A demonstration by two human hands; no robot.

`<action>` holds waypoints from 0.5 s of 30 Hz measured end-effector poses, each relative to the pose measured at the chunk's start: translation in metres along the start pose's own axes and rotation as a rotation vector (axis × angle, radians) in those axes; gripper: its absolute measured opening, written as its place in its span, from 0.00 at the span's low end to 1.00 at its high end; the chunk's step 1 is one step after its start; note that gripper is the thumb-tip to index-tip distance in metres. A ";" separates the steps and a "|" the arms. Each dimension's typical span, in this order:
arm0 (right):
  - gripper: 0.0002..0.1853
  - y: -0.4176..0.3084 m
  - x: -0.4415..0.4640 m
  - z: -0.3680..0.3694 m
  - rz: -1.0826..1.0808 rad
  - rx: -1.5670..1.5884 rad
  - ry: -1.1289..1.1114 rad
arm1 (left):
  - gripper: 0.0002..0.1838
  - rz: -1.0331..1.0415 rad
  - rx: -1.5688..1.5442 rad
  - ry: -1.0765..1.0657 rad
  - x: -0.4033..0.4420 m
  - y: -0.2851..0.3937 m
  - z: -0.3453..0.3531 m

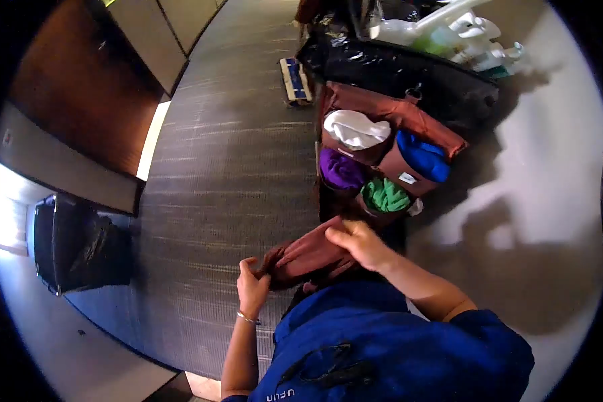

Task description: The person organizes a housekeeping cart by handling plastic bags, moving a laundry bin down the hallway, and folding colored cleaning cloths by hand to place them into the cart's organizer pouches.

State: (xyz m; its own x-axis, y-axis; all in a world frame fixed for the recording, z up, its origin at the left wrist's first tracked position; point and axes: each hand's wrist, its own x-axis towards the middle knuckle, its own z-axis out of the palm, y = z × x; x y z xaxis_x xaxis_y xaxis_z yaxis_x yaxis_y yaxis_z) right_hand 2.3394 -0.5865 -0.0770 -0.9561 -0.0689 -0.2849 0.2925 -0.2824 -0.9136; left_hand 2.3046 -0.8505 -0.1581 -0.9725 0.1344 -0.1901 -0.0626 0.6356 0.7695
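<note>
A piece of maroon fabric (pixel 305 258) is stretched between my two hands in front of my body. My left hand (pixel 253 289) has closed fingers on its left end, with the thumb up. On the upper right end, my right hand (pixel 365 242) grips it with the thumb on top. Just beyond it hangs a maroon pocket organizer (pixel 382 100) on a cart. Its pockets hold a white cloth (pixel 355 128), a blue cloth (pixel 423 157), a purple cloth (pixel 342 169) and a green cloth (pixel 386 194). Whether the fabric joins the organizer is hard to see.
Spray bottles (pixel 476 40) and a black plastic bag (pixel 335 40) are on the cart. A blue-and-white brush-like item (pixel 295 82) is beside it. A pale wall (pixel 536 201) runs along the right. A black bin (pixel 80 244) stands left on the carpet (pixel 214 167), near a brown door (pixel 94 87).
</note>
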 end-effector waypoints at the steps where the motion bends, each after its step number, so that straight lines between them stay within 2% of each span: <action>1: 0.12 -0.008 -0.001 -0.004 -0.014 -0.051 0.036 | 0.15 -0.012 0.005 0.015 0.004 -0.013 -0.007; 3: 0.13 -0.021 -0.001 -0.018 -0.005 -0.185 0.102 | 0.08 -0.294 -0.551 -0.288 0.011 -0.038 -0.018; 4: 0.13 -0.025 -0.002 -0.029 0.021 -0.274 0.132 | 0.08 -0.390 -0.827 -0.249 0.009 -0.034 -0.023; 6: 0.14 -0.021 0.000 -0.048 -0.012 -0.179 0.147 | 0.08 -0.344 -1.134 -0.183 0.007 -0.018 -0.036; 8: 0.18 -0.008 0.003 -0.062 -0.060 -0.165 0.226 | 0.06 -0.334 -1.102 -0.163 0.006 -0.013 -0.049; 10: 0.21 -0.004 0.000 -0.065 -0.016 -0.174 0.247 | 0.07 -0.214 -0.666 -0.064 0.007 -0.012 -0.054; 11: 0.24 -0.004 0.000 -0.065 0.029 -0.178 0.272 | 0.10 -0.119 -0.694 0.039 0.007 -0.006 -0.051; 12: 0.24 -0.006 0.001 -0.064 0.030 -0.180 0.264 | 0.10 -0.121 -0.696 0.047 0.005 0.001 -0.051; 14: 0.25 -0.015 0.004 -0.057 -0.108 -0.449 -0.004 | 0.13 -0.026 -0.769 0.105 0.000 0.025 -0.062; 15: 0.26 -0.015 0.006 -0.055 -0.268 -0.789 -0.020 | 0.16 -0.002 -0.697 0.067 -0.002 0.029 -0.064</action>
State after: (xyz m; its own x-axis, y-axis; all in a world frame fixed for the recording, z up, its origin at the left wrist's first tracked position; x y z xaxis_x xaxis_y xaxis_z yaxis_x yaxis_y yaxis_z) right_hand 2.3302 -0.5298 -0.0811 -0.9931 -0.1135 -0.0306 -0.0255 0.4617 -0.8867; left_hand 2.2900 -0.8813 -0.0966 -0.9826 0.0726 -0.1710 -0.1717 -0.0033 0.9851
